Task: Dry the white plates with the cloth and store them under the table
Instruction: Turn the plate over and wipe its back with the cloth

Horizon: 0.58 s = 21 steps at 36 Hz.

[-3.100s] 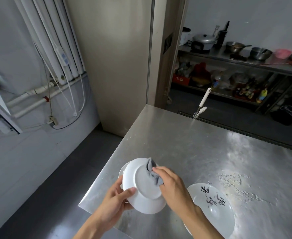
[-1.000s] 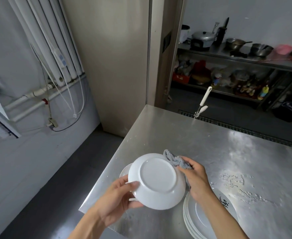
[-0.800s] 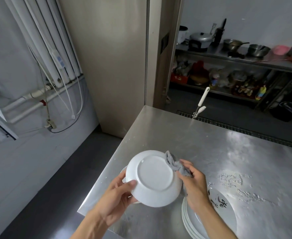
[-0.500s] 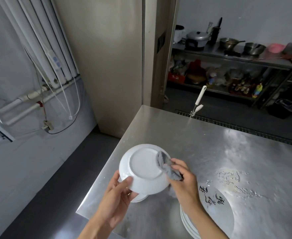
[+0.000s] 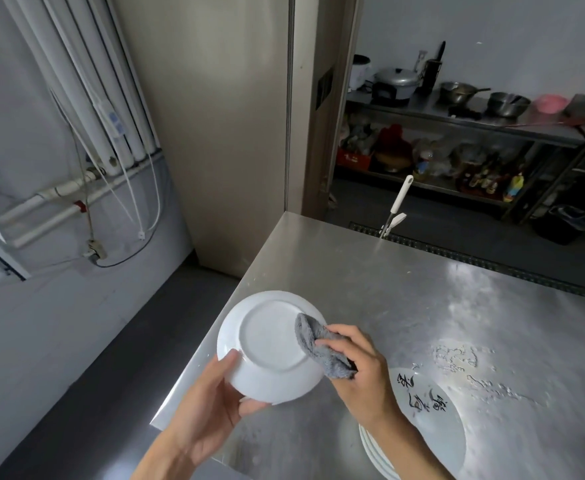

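So most of the view is taken up by the stainless steel table (image 5: 422, 299), with a metal shelf rack (image 5: 457, 123) of pots seen way back at 1 o'clock. A stack of white plates (image 5: 447, 434) is parked on the tabletop down at 5 o'clock, with black brush lettering painted on the top one. One more white plate (image 5: 267, 344) is held up over the table's near-left corner, at roughly 7 o'clock, bottom side turned to the camera. Its lower-left rim is gripped by the left hand (image 5: 208, 407), thumb laid on the underside and fingers curled round the edge. A bunched grey cloth (image 5: 318, 348) is pinched in the right hand (image 5: 360, 372) and pressed on the plate's underside at its 3 o'clock edge. A patch of water drops (image 5: 471, 368) can be seen on the steel at 3 o'clock from that hand, and a white-handled tool (image 5: 401, 199) is stuck up at the table's far edge, 12 o'clock.
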### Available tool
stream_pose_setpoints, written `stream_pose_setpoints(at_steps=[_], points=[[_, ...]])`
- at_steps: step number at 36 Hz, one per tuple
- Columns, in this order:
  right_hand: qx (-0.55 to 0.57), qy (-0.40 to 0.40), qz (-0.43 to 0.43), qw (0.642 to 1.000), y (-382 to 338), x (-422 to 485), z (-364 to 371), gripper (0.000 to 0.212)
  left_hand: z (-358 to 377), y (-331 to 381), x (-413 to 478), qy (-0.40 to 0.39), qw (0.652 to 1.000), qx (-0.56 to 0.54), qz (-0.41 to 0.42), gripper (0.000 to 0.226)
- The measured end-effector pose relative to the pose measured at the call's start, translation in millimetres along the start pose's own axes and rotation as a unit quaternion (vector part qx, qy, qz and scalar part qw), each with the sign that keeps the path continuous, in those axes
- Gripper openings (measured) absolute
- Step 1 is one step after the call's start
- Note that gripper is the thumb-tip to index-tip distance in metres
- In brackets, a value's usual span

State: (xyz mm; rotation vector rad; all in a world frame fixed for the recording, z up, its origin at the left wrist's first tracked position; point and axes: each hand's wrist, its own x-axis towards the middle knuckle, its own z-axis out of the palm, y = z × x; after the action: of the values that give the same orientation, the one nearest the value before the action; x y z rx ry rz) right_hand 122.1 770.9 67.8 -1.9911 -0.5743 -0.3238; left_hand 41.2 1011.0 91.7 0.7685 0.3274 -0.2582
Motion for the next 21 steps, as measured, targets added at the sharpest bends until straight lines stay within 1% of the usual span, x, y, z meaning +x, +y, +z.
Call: stream_pose_setpoints(at_steps=[1,3,5,6,7,9,10,11,13,14,17,18,21], points=[[-0.026,0.007,-0.003,1.000,-1.6,-0.2,2.0,0.042,1.2,0.0,0.2,0.001,1.000,-0.004,0.002,0.030],[-0.037,0.001,-0.010,0.999,-9.3,-6.0,8.8,0.039,3.8,-0.9,0.7,0.003,1.000,-0.009,0.003,0.030],[-0.041,-0.033,-0.051,0.997,-16.0,-14.3,14.8,0.037,6.0,-1.1,0.7,0.002,1.000,-0.014,0.007,0.031],[-0.055,-0.038,-0.069,0.995,-15.4,-15.6,16.3,0.037,6.9,-1.0,0.2,0.000,1.000,-0.013,0.011,0.030],[-0.069,-0.025,-0.071,0.995,-13.1,-14.2,16.1,0.036,8.0,-1.1,-0.3,-0.006,1.000,-0.010,0.017,0.030],[-0.095,0.025,-0.028,0.995,-9.8,-7.5,14.9,0.034,11.9,-1.6,-1.9,-0.014,1.000,-0.002,0.027,0.031],[-0.101,0.033,-0.017,0.994,-10.2,-6.3,15.9,0.034,13.8,-1.8,-2.5,-0.013,1.000,0.002,0.028,0.030],[-0.102,0.022,-0.034,0.994,-11.9,-7.8,18.8,0.033,14.5,-2.1,-2.5,-0.011,1.000,0.000,0.028,0.029],[-0.098,-0.024,-0.111,0.989,-13.8,-14.2,24.3,0.030,13.9,-3.5,-1.4,-0.012,0.999,-0.009,0.032,0.032],[-0.098,-0.033,-0.127,0.986,-12.2,-15.1,25.0,0.030,14.1,-4.3,-0.9,-0.014,0.999,-0.013,0.038,0.032],[-0.097,0.015,-0.065,0.993,-11.0,-9.4,24.3,0.030,18.3,-8.0,0.4,0.005,0.998,-0.021,0.051,0.031],[-0.103,0.013,-0.073,0.992,-13.6,-9.8,26.3,0.031,18.4,-9.3,1.2,0.012,0.998,-0.028,0.052,0.032],[-0.141,-0.041,-0.197,0.969,-20.9,-14.5,32.2,0.045,15.2,-13.2,2.0,0.005,0.998,-0.042,0.041,0.040]])
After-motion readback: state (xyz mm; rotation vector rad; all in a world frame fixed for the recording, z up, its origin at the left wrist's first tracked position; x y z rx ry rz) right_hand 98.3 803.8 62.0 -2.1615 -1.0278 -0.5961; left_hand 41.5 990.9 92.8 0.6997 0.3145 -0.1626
